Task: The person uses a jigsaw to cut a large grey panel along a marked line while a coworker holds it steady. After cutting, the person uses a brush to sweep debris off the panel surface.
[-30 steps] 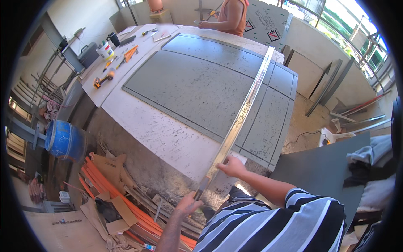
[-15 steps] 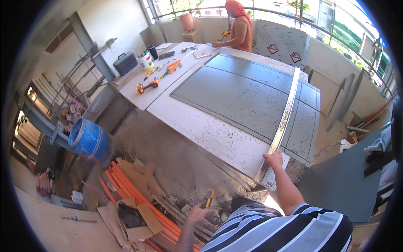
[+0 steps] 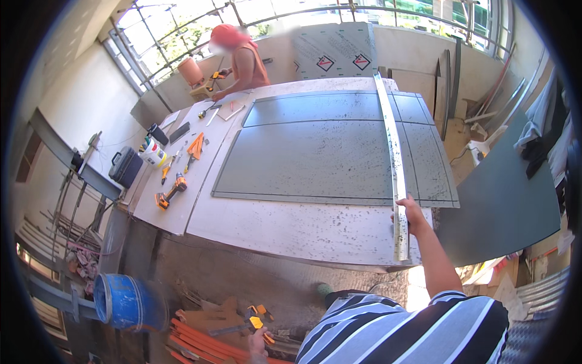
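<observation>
My right hand [image 3: 413,217] is closed around the near part of a long silvery straightedge [image 3: 391,142], its fingers wrapped over the bar's edge. The bar lies across a grey-green sheet [image 3: 309,151], right of the sheet's middle, and runs past its near edge onto a white board. Dark lines and scattered dark specks mark the sheet. Low in the picture, away from the table, my left hand [image 3: 259,343] is closed on a yellow-and-black hand tool [image 3: 257,322]; its exact kind is unclear. Part of that hand is cut off by the lower rim.
A cordless drill [image 3: 171,193], an orange speed square [image 3: 195,145] and a white bucket [image 3: 154,155] stand on the table's left. A co-worker [image 3: 247,65] leans at the far side. Below are a blue barrel [image 3: 128,301] and orange pipes [image 3: 203,341]. A dark sheet [image 3: 503,206] leans at right.
My view has turned, so the table and straightedge appear straighter ahead. My left hand with the tool sits lower in the picture. The right hand keeps hold of the straightedge.
</observation>
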A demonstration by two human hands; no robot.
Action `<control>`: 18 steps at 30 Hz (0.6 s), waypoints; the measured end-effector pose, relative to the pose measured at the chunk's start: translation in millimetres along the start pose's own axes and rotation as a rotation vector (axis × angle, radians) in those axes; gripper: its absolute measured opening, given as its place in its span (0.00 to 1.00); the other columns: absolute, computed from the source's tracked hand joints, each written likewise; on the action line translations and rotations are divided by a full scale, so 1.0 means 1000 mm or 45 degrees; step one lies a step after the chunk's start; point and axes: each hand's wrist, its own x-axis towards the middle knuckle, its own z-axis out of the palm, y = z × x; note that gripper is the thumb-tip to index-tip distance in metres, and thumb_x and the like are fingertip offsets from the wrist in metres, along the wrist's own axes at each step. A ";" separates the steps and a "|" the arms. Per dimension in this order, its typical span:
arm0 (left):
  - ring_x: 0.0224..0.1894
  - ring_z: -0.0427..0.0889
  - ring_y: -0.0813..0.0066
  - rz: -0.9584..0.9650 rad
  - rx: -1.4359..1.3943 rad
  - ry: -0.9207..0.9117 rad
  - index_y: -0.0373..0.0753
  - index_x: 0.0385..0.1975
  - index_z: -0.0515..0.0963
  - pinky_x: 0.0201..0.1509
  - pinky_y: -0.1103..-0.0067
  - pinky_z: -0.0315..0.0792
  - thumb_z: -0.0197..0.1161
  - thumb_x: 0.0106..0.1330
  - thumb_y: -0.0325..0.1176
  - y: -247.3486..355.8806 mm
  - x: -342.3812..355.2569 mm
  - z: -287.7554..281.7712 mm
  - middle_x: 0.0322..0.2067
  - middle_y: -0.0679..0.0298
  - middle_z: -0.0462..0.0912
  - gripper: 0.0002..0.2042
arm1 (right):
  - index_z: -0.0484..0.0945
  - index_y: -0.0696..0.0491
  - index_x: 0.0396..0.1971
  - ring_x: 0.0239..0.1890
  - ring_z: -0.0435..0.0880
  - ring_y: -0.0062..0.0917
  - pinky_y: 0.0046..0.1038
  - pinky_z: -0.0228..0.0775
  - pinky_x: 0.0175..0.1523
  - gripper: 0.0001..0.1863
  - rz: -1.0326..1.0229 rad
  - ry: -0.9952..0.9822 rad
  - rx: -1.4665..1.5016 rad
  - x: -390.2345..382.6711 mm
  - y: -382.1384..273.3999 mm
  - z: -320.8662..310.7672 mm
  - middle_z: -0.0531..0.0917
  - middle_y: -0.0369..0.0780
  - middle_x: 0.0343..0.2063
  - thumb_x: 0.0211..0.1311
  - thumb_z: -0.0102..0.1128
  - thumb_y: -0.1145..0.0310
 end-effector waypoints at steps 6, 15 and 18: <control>0.25 0.82 0.73 -0.089 0.255 0.055 0.35 0.33 0.79 0.27 0.77 0.74 0.68 0.62 0.33 0.092 0.098 -0.041 0.22 0.64 0.80 0.09 | 0.48 0.44 0.81 0.59 0.79 0.52 0.42 0.72 0.64 0.48 0.097 0.838 -1.749 -0.011 -0.007 0.077 0.76 0.61 0.57 0.60 0.59 0.67; 0.29 0.82 0.71 0.546 0.775 0.029 0.32 0.33 0.78 0.37 0.71 0.74 0.71 0.56 0.32 0.248 0.226 -0.109 0.25 0.63 0.82 0.12 | 0.68 0.57 0.72 0.61 0.82 0.36 0.32 0.72 0.65 0.42 -0.403 0.829 -0.926 0.012 0.033 0.191 0.82 0.51 0.60 0.50 0.61 0.77; 0.35 0.85 0.66 0.690 0.906 0.028 0.31 0.39 0.79 0.43 0.71 0.76 0.71 0.56 0.33 0.343 0.251 -0.128 0.30 0.59 0.85 0.15 | 0.71 0.56 0.70 0.65 0.79 0.36 0.31 0.67 0.69 0.41 -0.436 0.943 -0.956 0.016 0.087 0.175 0.80 0.50 0.63 0.49 0.61 0.77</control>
